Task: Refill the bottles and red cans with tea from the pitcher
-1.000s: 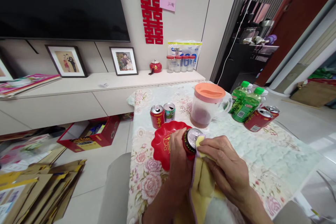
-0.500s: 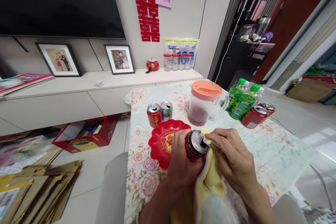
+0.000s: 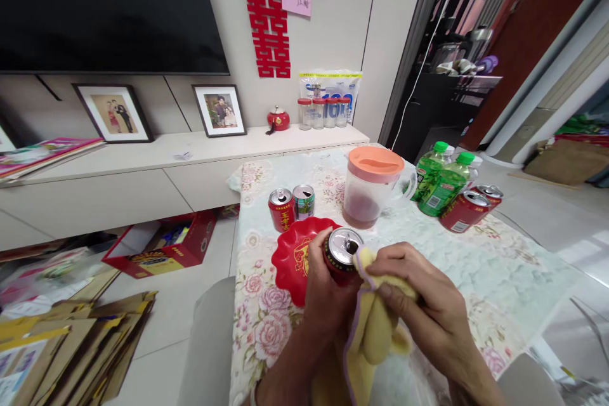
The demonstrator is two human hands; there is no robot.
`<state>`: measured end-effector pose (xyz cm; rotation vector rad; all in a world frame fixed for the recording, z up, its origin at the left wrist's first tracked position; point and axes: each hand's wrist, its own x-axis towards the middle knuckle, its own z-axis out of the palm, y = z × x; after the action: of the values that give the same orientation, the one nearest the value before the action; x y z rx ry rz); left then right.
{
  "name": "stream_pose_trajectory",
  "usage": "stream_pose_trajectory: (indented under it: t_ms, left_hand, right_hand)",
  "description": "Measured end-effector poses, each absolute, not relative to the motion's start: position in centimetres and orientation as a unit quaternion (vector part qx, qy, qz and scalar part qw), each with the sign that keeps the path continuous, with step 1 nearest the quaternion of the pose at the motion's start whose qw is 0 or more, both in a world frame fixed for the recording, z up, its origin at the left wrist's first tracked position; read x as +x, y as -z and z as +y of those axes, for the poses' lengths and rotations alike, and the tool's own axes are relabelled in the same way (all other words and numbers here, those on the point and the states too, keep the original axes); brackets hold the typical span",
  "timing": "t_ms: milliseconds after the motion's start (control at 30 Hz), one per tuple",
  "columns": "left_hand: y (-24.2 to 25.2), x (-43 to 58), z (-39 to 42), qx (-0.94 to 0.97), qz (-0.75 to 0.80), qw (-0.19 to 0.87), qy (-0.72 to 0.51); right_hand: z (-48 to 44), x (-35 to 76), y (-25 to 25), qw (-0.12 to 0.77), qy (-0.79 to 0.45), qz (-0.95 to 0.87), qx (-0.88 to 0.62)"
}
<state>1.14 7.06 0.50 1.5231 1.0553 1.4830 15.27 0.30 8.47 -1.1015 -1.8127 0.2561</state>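
Note:
My left hand (image 3: 326, 298) is wrapped round a red drink can (image 3: 343, 250), whose silver top faces up with its mouth open. In my right hand (image 3: 423, 298) a yellow cloth (image 3: 375, 323) with a purple edge is pinched, its corner touching or very close to the can's rim. The rest of the cloth hangs down below the can. Just behind my left hand lies a red scalloped plate (image 3: 288, 266). Beyond the plate stand another red can (image 3: 281, 210) and a green can (image 3: 303, 203), both opened.
A clear pitcher (image 3: 366, 196) with an orange lid stands behind my hands. Green-capped bottles (image 3: 442, 184) and two red cans (image 3: 464, 212) are at the right on the flowered tablecloth (image 3: 271, 323). Framed photos (image 3: 219, 110) and small jars (image 3: 323, 114) line the white cabinet.
My right hand has drawn the cloth corner out of the can's opening to its right rim. The can has shifted slightly left and sits more upright.

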Motion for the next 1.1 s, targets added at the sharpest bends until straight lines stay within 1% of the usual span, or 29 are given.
stream_pose_trajectory:
  t_ms: [100, 267, 333, 433, 533, 600, 700, 867, 1100]
  left_hand:
    - [-1.2, 1.1, 6.9, 0.586, 0.387, 0.426, -0.571]
    - [-2.2, 1.2, 6.4, 0.576, 0.340, 0.496, -0.553]
    - [-2.3, 1.3, 6.2, 0.584, 0.324, 0.503, -0.549]
    - [-2.4, 1.1, 6.0, 0.610, 0.290, 0.505, -0.538]
    - [-2.6, 0.8, 6.0, 0.612, 0.250, 0.536, -0.525]
    - [-2.5, 0.6, 6.0, 0.594, 0.237, 0.569, -0.517]
    - [-2.3, 0.5, 6.3, 0.557, 0.242, 0.601, -0.519]
    - [-2.0, 0.5, 6.6, 0.520, 0.272, 0.601, -0.542]
    - [-1.8, 0.5, 7.0, 0.509, 0.271, 0.624, -0.526]
  right_hand:
    - [0.9, 15.1, -7.6, 0.519, -0.055, -0.698, -0.490]
    - [2.1, 14.3, -6.1, 0.556, -0.013, -0.671, -0.491]
    - [2.5, 14.3, -5.6, 0.580, -0.029, -0.639, -0.505]
    - [3.0, 14.6, -4.9, 0.600, -0.095, -0.583, -0.539]
    - [3.7, 14.9, -4.2, 0.594, -0.170, -0.546, -0.566]
    - [4.0, 14.9, -3.8, 0.580, -0.194, -0.545, -0.574]
    - [4.4, 14.7, -3.4, 0.562, -0.175, -0.567, -0.576]
    - [4.3, 14.4, -3.4, 0.542, -0.136, -0.593, -0.580]
    - [3.4, 14.0, -4.2, 0.526, -0.096, -0.626, -0.568]
